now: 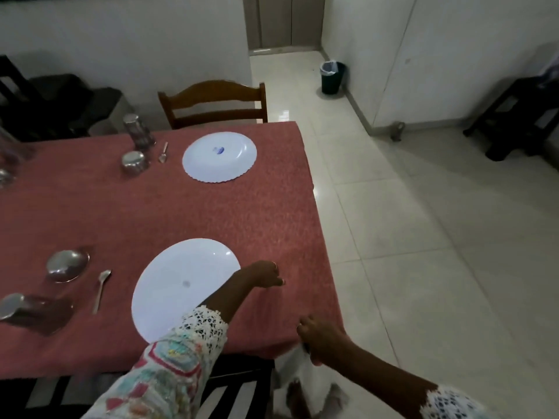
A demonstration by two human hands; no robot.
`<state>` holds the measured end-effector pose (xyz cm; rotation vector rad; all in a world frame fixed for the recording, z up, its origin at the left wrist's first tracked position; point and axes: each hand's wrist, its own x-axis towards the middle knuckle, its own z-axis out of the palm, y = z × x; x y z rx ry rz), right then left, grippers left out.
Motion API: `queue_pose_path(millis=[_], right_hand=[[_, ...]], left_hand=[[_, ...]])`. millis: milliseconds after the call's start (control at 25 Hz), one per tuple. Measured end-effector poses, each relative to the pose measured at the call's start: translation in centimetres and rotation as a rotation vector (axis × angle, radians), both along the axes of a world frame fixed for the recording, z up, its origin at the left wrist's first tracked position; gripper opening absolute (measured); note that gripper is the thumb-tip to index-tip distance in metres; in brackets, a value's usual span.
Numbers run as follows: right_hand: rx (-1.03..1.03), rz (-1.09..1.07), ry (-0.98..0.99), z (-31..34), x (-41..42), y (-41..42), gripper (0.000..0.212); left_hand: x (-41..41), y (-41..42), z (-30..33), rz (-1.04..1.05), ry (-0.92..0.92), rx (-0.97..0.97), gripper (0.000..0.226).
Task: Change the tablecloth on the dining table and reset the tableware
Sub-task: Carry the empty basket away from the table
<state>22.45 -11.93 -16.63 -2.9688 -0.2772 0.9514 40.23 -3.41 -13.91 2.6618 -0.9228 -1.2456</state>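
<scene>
A red tablecloth point(187, 213) covers the dining table. On it lie a near white plate point(178, 285) and a far white plate point(219, 157) with a blue mark. Left of the near plate are a spoon point(101, 290), an upturned steel bowl point(67, 264) and a glass point(33, 311). Beside the far plate are another spoon point(163, 154), a steel bowl point(134, 161) and an upturned glass point(137, 131). My left hand point(266, 275) reaches over the near plate, its curled fingers on the cloth. My right hand point(320, 340) grips the cloth's near right corner.
A wooden chair point(211, 101) stands at the table's far side and a black chair point(239, 385) at the near edge. White fabric point(290, 367) hangs below the gripped corner. Clear glassware point(9, 158) sits far left. A dark bin point(332, 77) stands on the tiled floor.
</scene>
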Motion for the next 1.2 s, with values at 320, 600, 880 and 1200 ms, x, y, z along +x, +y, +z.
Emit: queue_pose_path(millis=[320,600,880,1200], right_hand=[[0.39,-0.294,-0.192,-2.8,17.3,-6.0,0.038],[0.252,-0.728,-0.537,-6.7,38.0,-16.9,0.059],[0.42,-0.55,-0.625,-9.0,56.2,-28.1,0.05],[1.246,-1.348,0.136,-12.7,66.7,-37.7,0.039]], left_hand=[[6.7,-3.8,-2.7,0.517,-0.327,-0.283,0.032],[18.8,-10.4,-6.9,0.546,-0.738,-0.37,0.032],[32.5,-22.0,-9.6,0.365,-0.698,-0.459,0.047],[44.4,-33.2,-10.7,0.25,-0.649,-0.221,0.063]])
